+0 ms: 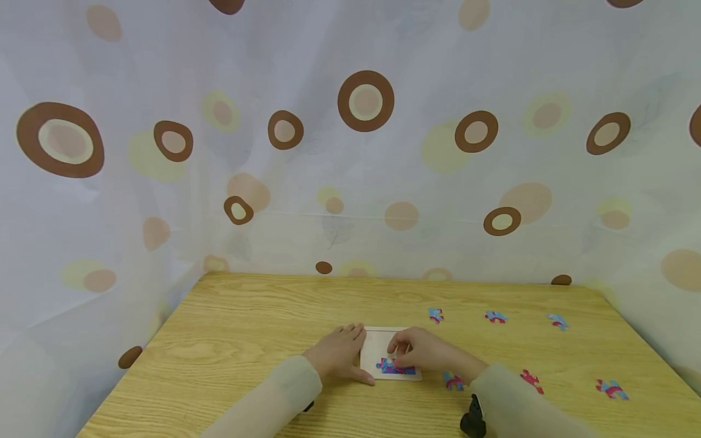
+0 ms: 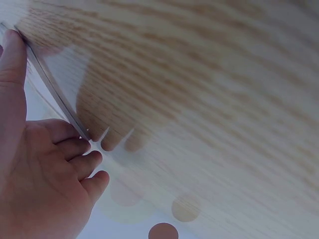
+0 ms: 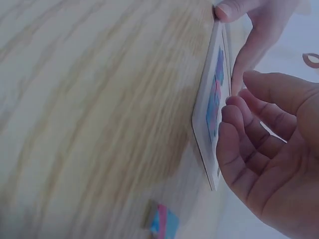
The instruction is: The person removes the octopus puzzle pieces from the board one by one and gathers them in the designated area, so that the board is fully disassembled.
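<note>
A small white puzzle tray (image 1: 378, 347) lies on the table, with a strip of joined jigsaw pieces (image 1: 390, 367) in blue, purple and pink along its near side. At the tray's left edge rests my left hand (image 1: 341, 354), thumb by the near corner and fingers by the far one; the left wrist view shows the tray's edge between them. My right hand (image 1: 424, 350) is over the tray's right half with loosely bent fingers, fingertips right at the joined pieces. In the right wrist view, a gap shows between its thumb (image 3: 264, 85) and fingers, with no piece visible there.
Loose jigsaw pieces lie to the right: a blue one (image 1: 435, 314), another (image 1: 495, 317) and a third (image 1: 557, 322) in the back row. Nearer are one beneath the right forearm (image 1: 453, 381), a red one (image 1: 532, 381) and a red-blue one (image 1: 612, 389). A patterned curtain (image 1: 350, 243) surrounds the table.
</note>
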Action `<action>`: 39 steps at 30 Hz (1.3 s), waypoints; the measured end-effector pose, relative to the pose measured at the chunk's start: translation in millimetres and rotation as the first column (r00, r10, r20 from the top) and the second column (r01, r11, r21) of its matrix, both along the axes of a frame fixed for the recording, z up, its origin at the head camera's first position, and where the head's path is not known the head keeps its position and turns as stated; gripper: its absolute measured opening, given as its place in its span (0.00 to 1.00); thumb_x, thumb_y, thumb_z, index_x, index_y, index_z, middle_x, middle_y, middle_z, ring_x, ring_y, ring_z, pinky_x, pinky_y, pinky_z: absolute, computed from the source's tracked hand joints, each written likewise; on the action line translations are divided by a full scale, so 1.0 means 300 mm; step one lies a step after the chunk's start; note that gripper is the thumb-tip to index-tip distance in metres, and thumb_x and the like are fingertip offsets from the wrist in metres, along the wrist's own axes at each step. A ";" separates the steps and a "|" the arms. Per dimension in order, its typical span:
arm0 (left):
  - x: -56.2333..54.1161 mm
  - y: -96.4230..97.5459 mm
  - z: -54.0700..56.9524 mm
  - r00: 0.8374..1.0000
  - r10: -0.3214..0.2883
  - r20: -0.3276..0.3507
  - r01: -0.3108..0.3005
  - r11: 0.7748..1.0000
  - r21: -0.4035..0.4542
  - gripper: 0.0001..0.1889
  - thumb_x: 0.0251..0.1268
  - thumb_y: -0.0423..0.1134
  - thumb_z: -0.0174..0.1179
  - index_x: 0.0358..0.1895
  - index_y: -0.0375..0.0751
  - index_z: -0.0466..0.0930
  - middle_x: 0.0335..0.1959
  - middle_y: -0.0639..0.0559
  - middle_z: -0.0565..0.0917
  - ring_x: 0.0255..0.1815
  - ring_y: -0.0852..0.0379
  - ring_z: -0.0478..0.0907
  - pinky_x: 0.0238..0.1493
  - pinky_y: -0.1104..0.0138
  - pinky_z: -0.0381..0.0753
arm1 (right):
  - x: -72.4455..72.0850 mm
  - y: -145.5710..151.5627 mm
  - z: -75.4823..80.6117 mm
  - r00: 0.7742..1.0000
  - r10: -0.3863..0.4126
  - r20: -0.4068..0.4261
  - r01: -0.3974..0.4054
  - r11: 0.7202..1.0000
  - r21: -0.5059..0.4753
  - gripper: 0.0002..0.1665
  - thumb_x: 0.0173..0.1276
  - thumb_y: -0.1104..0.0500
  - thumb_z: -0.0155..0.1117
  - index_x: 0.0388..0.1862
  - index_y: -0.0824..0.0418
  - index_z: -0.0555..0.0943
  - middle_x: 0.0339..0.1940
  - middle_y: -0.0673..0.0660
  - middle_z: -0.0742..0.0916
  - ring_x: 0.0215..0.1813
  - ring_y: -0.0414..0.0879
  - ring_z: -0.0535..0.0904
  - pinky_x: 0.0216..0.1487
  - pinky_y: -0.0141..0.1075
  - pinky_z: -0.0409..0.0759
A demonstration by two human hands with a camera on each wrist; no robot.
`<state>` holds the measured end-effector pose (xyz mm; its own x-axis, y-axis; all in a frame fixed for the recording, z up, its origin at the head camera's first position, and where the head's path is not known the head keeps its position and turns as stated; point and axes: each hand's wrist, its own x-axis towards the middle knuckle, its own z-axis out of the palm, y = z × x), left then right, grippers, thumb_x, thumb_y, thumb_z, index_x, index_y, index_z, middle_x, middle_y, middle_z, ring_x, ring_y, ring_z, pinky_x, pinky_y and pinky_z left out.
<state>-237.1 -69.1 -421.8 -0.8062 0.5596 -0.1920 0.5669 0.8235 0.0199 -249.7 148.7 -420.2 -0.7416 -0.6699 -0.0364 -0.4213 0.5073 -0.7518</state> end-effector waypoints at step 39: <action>-0.005 -0.003 -0.007 1.000 -0.011 -0.009 0.011 1.000 -0.009 0.53 0.49 0.73 0.50 0.70 0.36 0.54 0.71 0.45 0.55 0.70 0.52 0.51 0.67 0.62 0.53 | -0.003 -0.003 -0.017 0.987 -0.077 0.140 0.089 0.993 -0.079 0.03 0.64 0.68 0.60 0.29 0.66 0.77 0.22 0.52 0.77 0.23 0.43 0.70 0.21 0.32 0.72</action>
